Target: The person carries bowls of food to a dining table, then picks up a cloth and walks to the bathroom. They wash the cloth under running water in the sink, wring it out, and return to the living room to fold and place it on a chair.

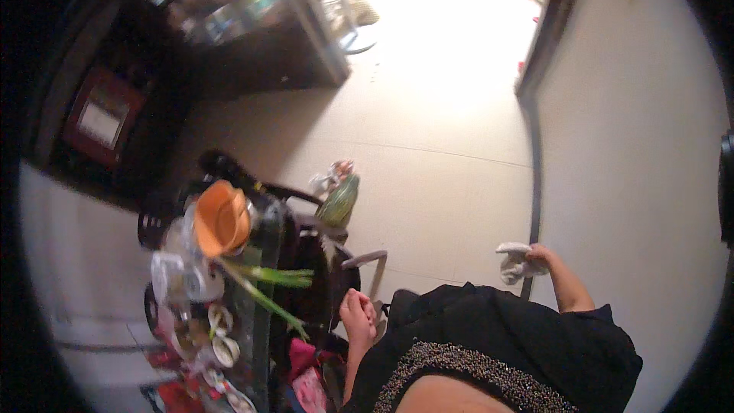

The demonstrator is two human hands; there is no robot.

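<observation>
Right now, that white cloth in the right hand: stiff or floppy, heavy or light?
Likely floppy: the white cloth bunches and droops in folds from the right hand. Probably light, since it hangs from a loose-looking one-hand hold. It seems unlikely to slip or roll, being crumpled fabric, though motion blur hides its texture.

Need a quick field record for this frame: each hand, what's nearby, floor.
left hand: loosely curled, holds nothing visible, next to dark chair
right hand: grips a white cloth, out by the wall
table: orange bowl, green stalks, small white cups
on chair: green bag
floor: pale tiles, bright glare at top
image: motion-blurred
</observation>
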